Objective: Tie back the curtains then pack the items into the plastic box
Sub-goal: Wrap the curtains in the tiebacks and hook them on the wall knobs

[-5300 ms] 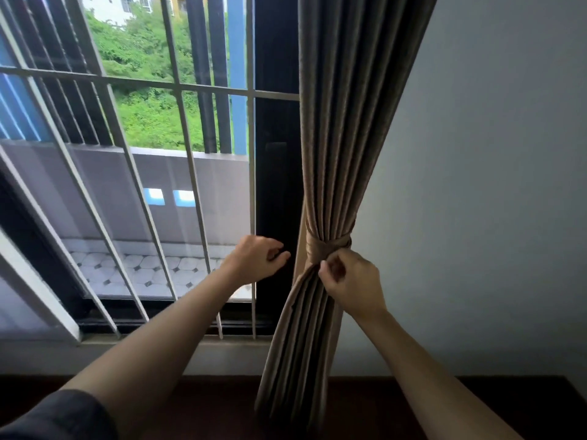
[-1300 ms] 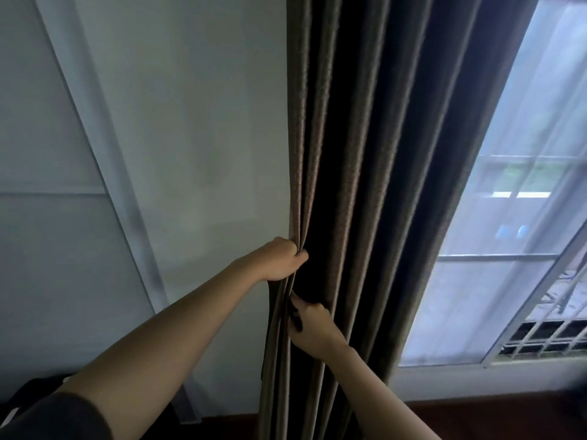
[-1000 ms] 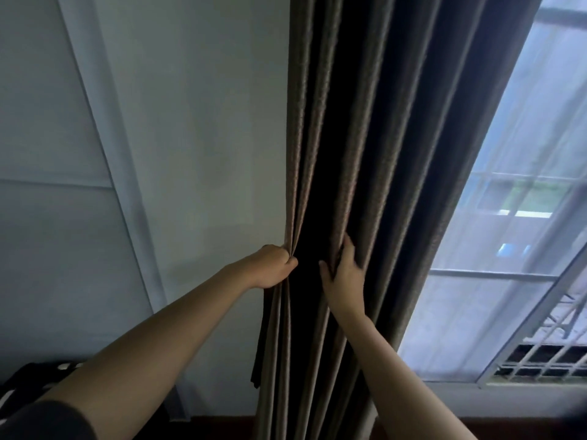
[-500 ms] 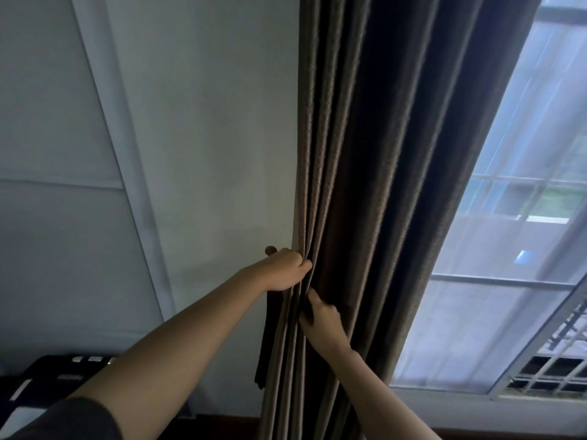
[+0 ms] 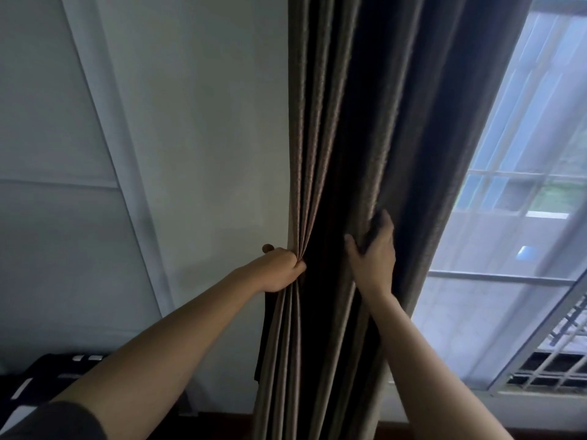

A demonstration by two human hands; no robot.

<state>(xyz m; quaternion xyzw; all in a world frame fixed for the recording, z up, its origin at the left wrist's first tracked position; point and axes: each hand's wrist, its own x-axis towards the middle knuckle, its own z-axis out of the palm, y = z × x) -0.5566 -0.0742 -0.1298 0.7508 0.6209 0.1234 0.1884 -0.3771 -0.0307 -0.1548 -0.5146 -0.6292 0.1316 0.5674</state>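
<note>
**Both hands on the hanging curtain**

The heavy grey-brown pleated fabric curtain (image 5: 374, 122) hangs down the middle of the view, from top edge to bottom edge, between the wall on the left and the window on the right. It hangs loose, not yet tied back.

The left hand (image 5: 281, 269) grips its left-most folds. The fingers and thumb are closed tight round a bunch of pleats, so the fabric pinches in at the fist and fans out below. The right hand (image 5: 373, 252) sits a little higher and further right, its back to the camera. Its fingers are curled over another pleat and its thumb is spread on the near side. A band of dark folds lies between the two hands. Both forearms reach up from the bottom edge, and a dark sleeve (image 5: 54, 420) covers the left upper arm.

Left of the curtain is a pale white wall (image 5: 206, 138) crossed by a raised slanting trim strip (image 5: 104, 138). To the right, a sheer white drape (image 5: 476, 296) veils the window (image 5: 546, 90), with a white metal grille (image 5: 546, 374) at the lower corner. Low at the left lies a black object with white stripes (image 5: 47, 373), too blurred to identify. A dark red-brown floor strip (image 5: 222, 427) runs along the bottom.
</note>
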